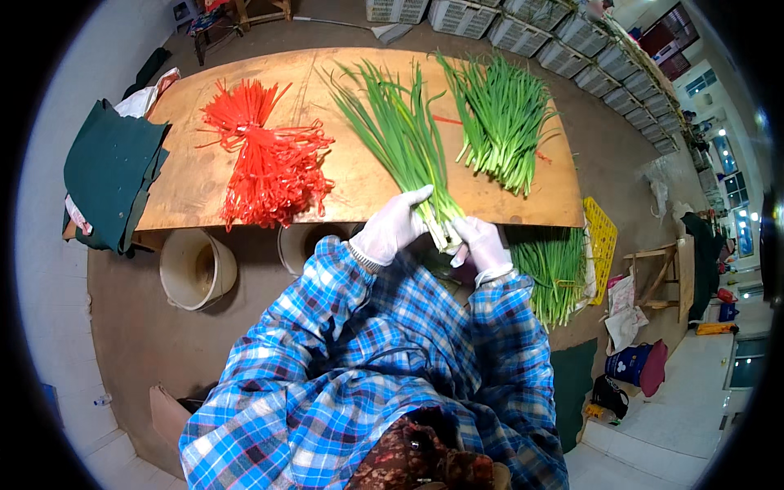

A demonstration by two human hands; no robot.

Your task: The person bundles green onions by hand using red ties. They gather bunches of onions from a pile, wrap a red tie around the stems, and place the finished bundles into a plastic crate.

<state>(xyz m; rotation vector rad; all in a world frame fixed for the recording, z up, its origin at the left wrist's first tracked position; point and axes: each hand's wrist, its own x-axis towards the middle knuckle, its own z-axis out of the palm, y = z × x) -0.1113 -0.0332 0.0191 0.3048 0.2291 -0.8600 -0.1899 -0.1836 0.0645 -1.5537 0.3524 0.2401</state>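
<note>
My gloved left hand [392, 227] is closed around the lower part of a bunch of scallion-like greens [408, 139] at the table's near edge. Its long leaves fan out over the wood, away from me, and a few are yellowish. The pale stem ends point towards me. My gloved right hand [483, 245] grips the same bunch from the right, near the white ends; some of its fingers are hidden. A larger pile of the same greens [506, 118] lies at the right of the table. To the left sits a heap of shiny red plastic ties [273, 167], gathered at the middle.
Dark green cloth [114, 175] drapes over the table's left end. White buckets [196, 269] stand under the near edge. More greens [551, 273] lie below at the right, beside a yellow crate [600, 249]. Several white crates [523, 34] line the far floor.
</note>
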